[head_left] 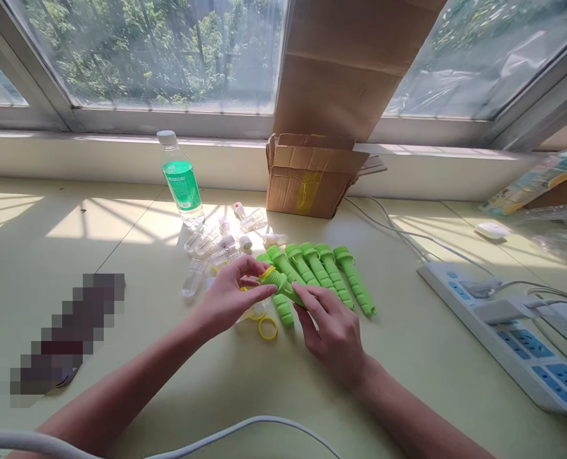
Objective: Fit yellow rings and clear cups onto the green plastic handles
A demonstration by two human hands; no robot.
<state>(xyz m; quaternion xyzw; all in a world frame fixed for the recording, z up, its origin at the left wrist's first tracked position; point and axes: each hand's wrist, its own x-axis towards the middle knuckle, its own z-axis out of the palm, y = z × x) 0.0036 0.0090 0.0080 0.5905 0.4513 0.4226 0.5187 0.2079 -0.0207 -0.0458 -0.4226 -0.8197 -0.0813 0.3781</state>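
Observation:
Between my two hands is a green ribbed plastic tube (277, 280) with a threaded end, held at a tilt. At that end, the fingers of my left hand (235, 290) pinch a yellow ring (266, 273) around the threads. My right hand (333, 331) is closed around the tube's lower part and hides some of it. Several more green tubes (357, 280) lie side by side just beyond my right hand. A loose yellow ring (268, 328) rests on the table below the held tube. Clear plastic pieces (194, 274) are heaped beyond my left hand.
A water bottle (182, 178) stands at the back, near an open cardboard box (307, 182). To the right lies a power strip (508, 344) with plugs and cables. A pixelated dark object (73, 338) is on the left. A white cable (259, 419) crosses the near table.

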